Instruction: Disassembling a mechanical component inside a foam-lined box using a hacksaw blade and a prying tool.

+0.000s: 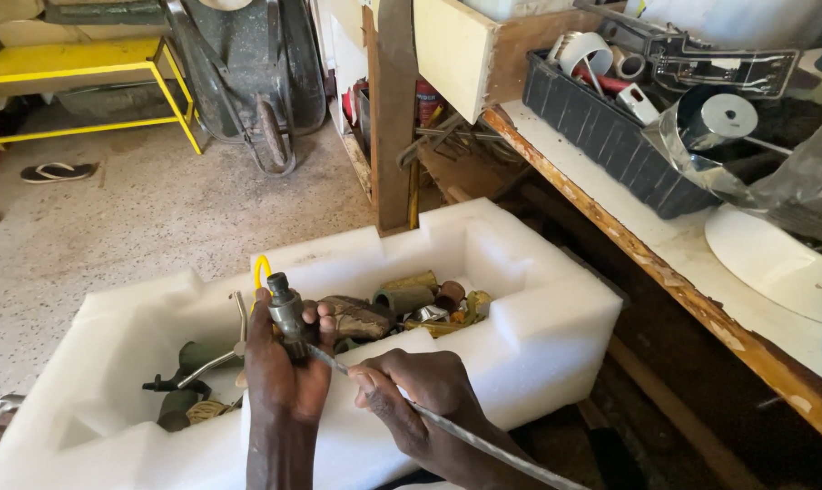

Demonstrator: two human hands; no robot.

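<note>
My left hand (pixel 286 374) grips a dull metal valve fitting (pixel 286 311), holding it upright over a white foam box (pixel 538 327). A braided metal hose (pixel 447 426) runs from the fitting's lower end down to the right. My right hand (pixel 420 392) is closed around that hose just below the fitting. Inside the box lie brass and dark metal plumbing parts (pixel 420 304), a yellow ring (pixel 261 269) and a tap piece (pixel 197 367).
A wooden workbench (pixel 665 272) runs along the right with a dark crate (pixel 610 136) of parts and a white round plate (pixel 774 259). A wheelbarrow (pixel 247 73), a yellow metal frame (pixel 84 68) and a sandal (pixel 59 171) stand on the speckled floor beyond.
</note>
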